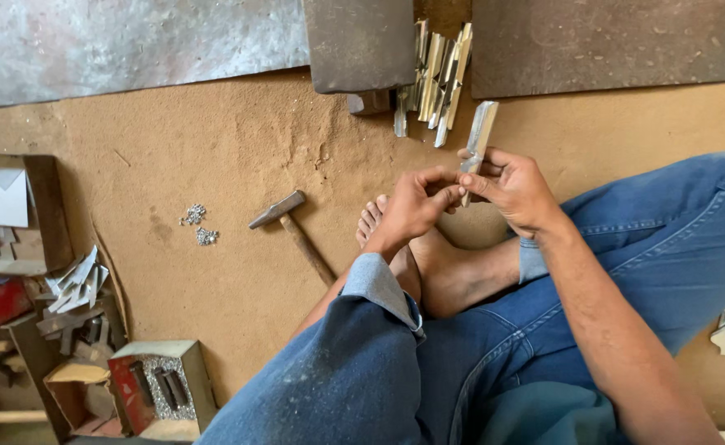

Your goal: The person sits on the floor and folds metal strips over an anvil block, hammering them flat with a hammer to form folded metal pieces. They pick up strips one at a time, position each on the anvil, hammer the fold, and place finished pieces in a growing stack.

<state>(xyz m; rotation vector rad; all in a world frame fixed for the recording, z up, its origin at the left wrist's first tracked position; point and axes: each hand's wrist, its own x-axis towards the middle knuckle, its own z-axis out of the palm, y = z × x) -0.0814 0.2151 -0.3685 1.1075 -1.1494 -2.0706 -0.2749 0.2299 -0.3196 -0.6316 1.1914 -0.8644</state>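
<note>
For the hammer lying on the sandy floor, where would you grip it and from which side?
Grip the hammer at the bare wooden handle, near its lower end, coming from above. It lies flat with the metal head pointing away from the person, and the handle end lies closest to the left hand.

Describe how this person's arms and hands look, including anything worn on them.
Both hands are bare, without gloves, rings or a watch: the left hand and the right hand. The forearms are uncovered, with no sleeves in view. Below them, the legs wear blue denim jeans with rolled cuffs; the feet are bare.
</note>
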